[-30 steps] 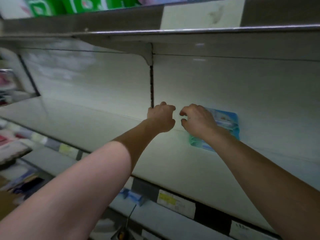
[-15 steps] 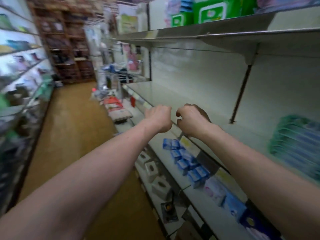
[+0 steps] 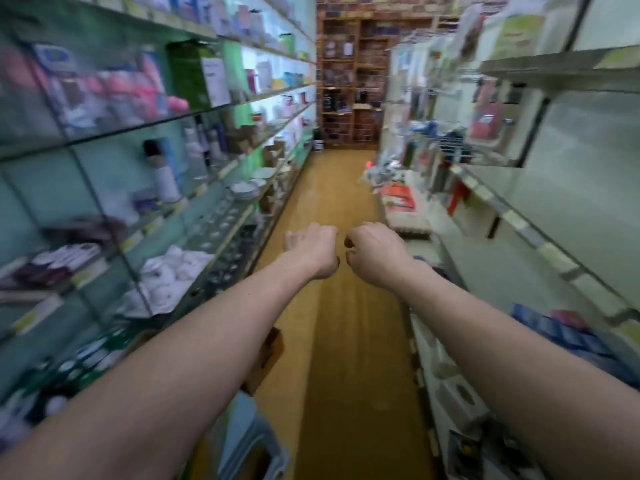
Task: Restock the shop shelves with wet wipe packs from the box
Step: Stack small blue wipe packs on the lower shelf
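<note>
Both our left hand (image 3: pixel 311 251) and right hand (image 3: pixel 375 252) hang curled and empty left of the largely unfilled white shelf (image 3: pixel 571 216), with no wet wipe pack visible, so we judge most restocking remains.

- Both arms are stretched out over the aisle, with the left hand (image 3: pixel 313 249) and right hand (image 3: pixel 375 252) held close together, a small gap between them. Fingers are curled, nothing is held.
- A brown wooden floor (image 3: pixel 346 341) is seen below.
- The glass shelves (image 3: pixel 138 126) on the left are packed with bottles (image 3: pixel 166 174) and white bundles (image 3: pixel 176 271).
- Blue packs (image 3: pixel 561 336) are seen low on the right, pretty blurred tho.
</note>
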